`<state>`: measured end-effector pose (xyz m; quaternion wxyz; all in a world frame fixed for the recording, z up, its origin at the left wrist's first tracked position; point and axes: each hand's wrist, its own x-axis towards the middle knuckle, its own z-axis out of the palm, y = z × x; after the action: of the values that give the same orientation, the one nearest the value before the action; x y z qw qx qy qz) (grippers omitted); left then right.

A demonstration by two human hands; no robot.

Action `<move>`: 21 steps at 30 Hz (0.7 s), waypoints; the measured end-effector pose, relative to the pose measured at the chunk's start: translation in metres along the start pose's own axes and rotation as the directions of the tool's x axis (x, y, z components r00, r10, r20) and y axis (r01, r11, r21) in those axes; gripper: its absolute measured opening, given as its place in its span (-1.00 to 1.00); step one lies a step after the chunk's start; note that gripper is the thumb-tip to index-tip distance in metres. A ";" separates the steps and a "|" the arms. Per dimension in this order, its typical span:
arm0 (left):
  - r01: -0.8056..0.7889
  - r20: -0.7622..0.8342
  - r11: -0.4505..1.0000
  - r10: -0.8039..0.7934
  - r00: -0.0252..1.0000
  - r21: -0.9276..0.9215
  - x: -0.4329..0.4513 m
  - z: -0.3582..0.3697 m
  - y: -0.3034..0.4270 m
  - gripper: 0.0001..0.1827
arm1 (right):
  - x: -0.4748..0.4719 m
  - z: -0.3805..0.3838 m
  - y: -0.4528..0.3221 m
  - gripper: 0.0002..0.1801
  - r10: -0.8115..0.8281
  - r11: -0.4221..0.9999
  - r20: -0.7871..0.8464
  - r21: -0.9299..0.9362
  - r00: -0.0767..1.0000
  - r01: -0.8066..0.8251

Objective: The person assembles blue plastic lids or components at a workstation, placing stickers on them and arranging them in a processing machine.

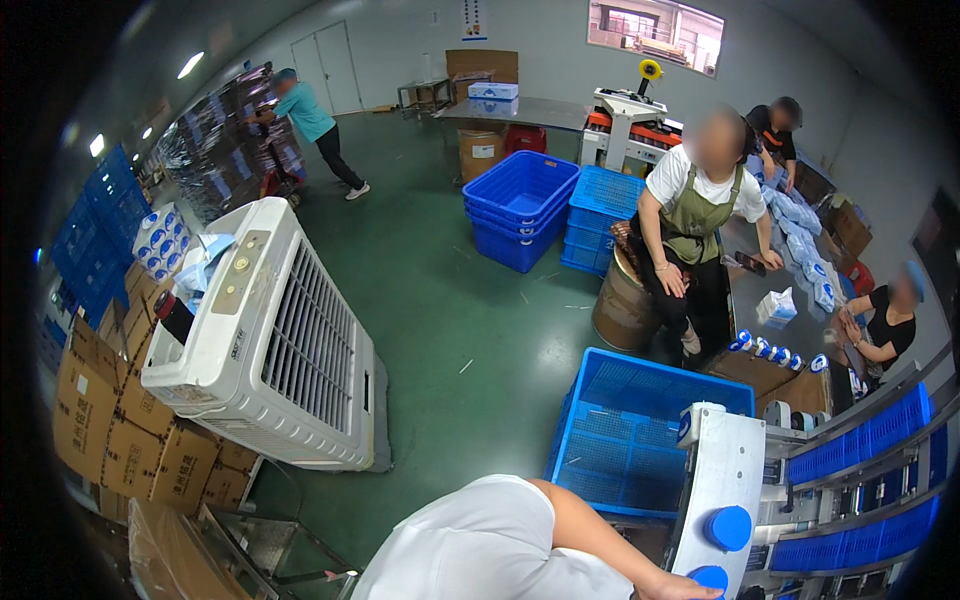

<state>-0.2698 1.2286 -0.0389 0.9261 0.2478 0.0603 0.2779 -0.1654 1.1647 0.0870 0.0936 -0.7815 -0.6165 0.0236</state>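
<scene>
My left hand (679,587) is at the bottom edge, partly cut off, at the end of a bare forearm and white sleeve. Its fingers touch the lower rim of a round blue cap (709,577) on a machine's white metal side plate (720,480); their grip is not clear. A second round blue cap (727,529) sits just above. To the right run the machine's blue slatted conveyor belts (855,442) between metal rails. A large blue plastic crate (622,457) stands behind the plate. My right hand is out of view.
A white air cooler (300,337) stands left, beside stacked cartons (135,427). Blue tubs (521,195) and crates (604,217) stand ahead. A person in a green apron (697,210) sits by a steel table (757,300) with packs; two more people are there, another at a wrapped pallet load.
</scene>
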 end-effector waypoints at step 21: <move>0.058 -0.013 0.980 -0.061 0.998 -0.191 0.024 -0.047 -0.027 -0.61 | 0.016 0.024 0.022 -0.63 -0.363 0.922 0.033 0.158 0.931 0.354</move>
<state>-0.2487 1.2419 -0.0926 0.9529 0.1536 0.0494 0.2568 -0.1444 1.1779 0.0609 0.1356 -0.6451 -0.7481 0.0764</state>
